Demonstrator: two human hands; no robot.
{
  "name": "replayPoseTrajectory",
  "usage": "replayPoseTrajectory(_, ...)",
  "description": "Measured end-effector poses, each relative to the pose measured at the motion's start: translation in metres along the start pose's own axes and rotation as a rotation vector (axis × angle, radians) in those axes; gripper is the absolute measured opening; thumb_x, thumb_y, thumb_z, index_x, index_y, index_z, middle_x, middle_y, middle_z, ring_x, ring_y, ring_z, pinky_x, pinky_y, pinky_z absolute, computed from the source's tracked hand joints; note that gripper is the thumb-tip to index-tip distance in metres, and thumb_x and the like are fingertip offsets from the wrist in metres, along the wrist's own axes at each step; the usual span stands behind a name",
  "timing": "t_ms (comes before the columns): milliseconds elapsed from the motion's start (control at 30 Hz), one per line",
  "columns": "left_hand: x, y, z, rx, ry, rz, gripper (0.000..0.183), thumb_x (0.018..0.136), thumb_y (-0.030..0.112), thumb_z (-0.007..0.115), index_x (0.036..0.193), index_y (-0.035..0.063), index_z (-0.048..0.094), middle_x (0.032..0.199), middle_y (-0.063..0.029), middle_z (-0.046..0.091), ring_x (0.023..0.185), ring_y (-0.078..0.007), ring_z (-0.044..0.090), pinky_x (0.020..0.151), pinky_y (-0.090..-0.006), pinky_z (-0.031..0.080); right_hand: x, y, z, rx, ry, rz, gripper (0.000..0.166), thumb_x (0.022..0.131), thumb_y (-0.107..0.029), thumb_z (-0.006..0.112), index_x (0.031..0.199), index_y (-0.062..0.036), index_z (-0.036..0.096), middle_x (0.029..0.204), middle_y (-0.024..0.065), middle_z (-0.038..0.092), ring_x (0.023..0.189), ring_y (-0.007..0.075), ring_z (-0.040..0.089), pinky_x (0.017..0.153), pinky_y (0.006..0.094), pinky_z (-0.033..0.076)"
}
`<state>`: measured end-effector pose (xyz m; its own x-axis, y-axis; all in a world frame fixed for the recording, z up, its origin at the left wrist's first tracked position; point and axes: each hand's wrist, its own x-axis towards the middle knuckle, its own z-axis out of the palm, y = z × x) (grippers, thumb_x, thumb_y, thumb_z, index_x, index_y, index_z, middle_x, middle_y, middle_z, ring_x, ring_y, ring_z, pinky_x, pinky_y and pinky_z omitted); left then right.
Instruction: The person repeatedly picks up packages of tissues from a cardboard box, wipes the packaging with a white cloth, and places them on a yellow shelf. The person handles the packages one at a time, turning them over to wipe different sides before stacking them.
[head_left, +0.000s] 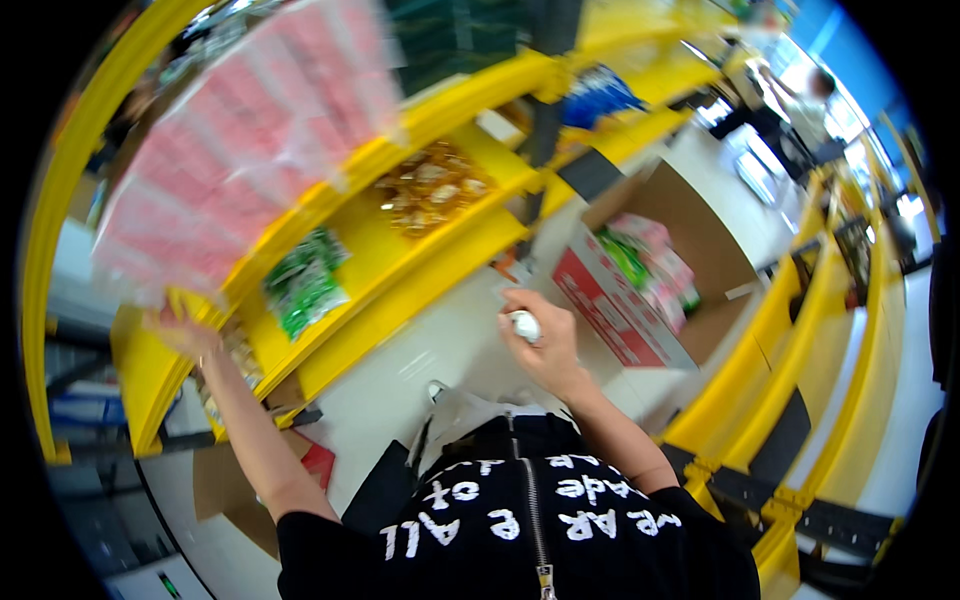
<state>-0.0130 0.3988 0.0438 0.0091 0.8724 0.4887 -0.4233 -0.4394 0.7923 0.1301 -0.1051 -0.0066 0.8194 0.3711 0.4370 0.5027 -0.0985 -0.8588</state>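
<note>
My left hand is blurred at the lower edge of a wide row of pink-and-white plastic-wrapped packs on the yellow shelf; whether it grips them is unclear. My right hand is closed around a small white object above the floor, its rounded end showing between thumb and fingers. On the lower yellow shelf, between my hands, lie green plastic packets and amber-coloured wrapped items.
An open cardboard box with pink and green packages stands on the floor at right. Yellow shelving runs beyond it. Another cardboard box is at lower left. A blue package lies on the far shelf; a person is at upper right.
</note>
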Motion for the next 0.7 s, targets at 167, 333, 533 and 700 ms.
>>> replayPoseTrajectory(167, -0.181, 0.016, 0.032, 0.454, 0.078, -0.038, 0.059, 0.101, 0.043, 0.039, 0.137, -0.0034, 0.037, 0.141, -0.0191, 0.042, 0.131, -0.0269, 0.04, 0.107, -0.0425, 0.035, -0.035, 0.048, -0.043, -0.078, -0.071, 0.212, 0.028, 0.08, -0.02, 0.073, 0.101, -0.003, 0.065, 0.076, 0.0128, 0.067, 0.064, 0.0256, 0.066, 0.057, 0.0322, 0.051)
replayPoseTrajectory(333, -0.377, -0.081, 0.013, 0.725, -0.371, -0.497, 0.054, 0.101, 0.042, 0.046, 0.137, 0.0023, 0.039, 0.133, -0.0129, 0.046, 0.114, -0.0216, 0.049, 0.091, -0.0348, 0.047, -0.045, 0.104, -0.055, -0.224, -0.219, 0.271, 0.035, 0.084, -0.04, 0.067, 0.085, -0.0052, 0.07, 0.077, 0.0148, 0.068, 0.065, 0.0317, 0.065, 0.063, 0.0429, 0.05)
replayPoseTrajectory(533, -0.486, -0.105, 0.102, 0.551, -1.066, -0.97, 0.038, 0.097, 0.032, 0.055, 0.128, 0.0112, 0.052, 0.115, -0.0021, 0.059, 0.103, -0.0118, 0.057, 0.078, -0.0298, 0.051, -0.047, 0.177, -0.094, -0.292, -0.347, 0.568, 0.025, 0.084, -0.032, 0.063, 0.092, -0.0103, 0.071, 0.081, 0.0194, 0.067, 0.075, 0.0367, 0.065, 0.071, 0.0478, 0.05)
replayPoseTrajectory(700, -0.514, -0.128, 0.188, 0.581, -1.298, -1.187, 0.032, 0.097, 0.03, 0.057, 0.121, 0.009, 0.058, 0.107, -0.0041, 0.067, 0.096, -0.013, 0.062, 0.079, -0.0301, 0.051, -0.048, 0.25, -0.169, -0.358, -0.209, 0.731, 0.031, 0.081, -0.018, 0.06, 0.111, -0.0131, 0.066, 0.085, 0.0183, 0.069, 0.068, 0.036, 0.065, 0.069, 0.0457, 0.052)
